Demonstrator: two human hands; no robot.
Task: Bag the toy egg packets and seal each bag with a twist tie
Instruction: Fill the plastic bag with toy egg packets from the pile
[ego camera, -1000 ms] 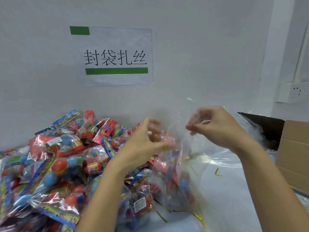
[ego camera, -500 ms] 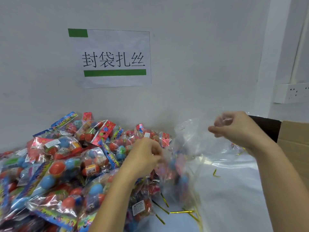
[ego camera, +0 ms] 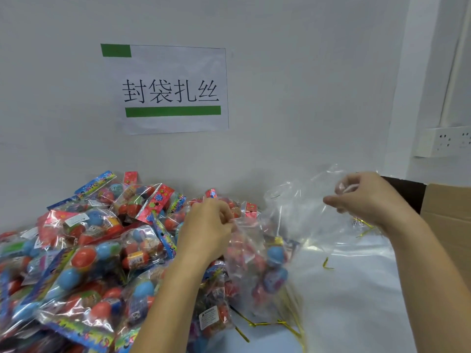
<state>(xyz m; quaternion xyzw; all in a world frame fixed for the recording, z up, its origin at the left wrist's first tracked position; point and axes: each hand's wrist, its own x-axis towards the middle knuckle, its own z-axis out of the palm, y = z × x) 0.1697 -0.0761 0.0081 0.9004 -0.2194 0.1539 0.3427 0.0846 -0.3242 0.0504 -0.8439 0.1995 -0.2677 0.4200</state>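
Note:
A big heap of toy egg packets (ego camera: 84,253), red and blue eggs in clear wrappers, covers the left of the table. My left hand (ego camera: 206,230) pinches the left edge of a clear plastic bag (ego camera: 300,225) that holds egg packets (ego camera: 265,266), blurred by motion. My right hand (ego camera: 362,197) pinches the bag's right edge higher up, pulling the mouth wide. Gold twist ties (ego camera: 267,323) lie on the table below the bag.
A paper sign with Chinese characters (ego camera: 173,90) is stuck on the white wall behind. A cardboard box (ego camera: 446,220) stands at the right edge. A wall socket (ego camera: 443,141) is above it. More loose twist ties (ego camera: 327,263) lie on the white tabletop.
My hands have moved apart, the left down and left, the right out to the right, spreading the bag's mouth. The bag with its packets has sunk lower.

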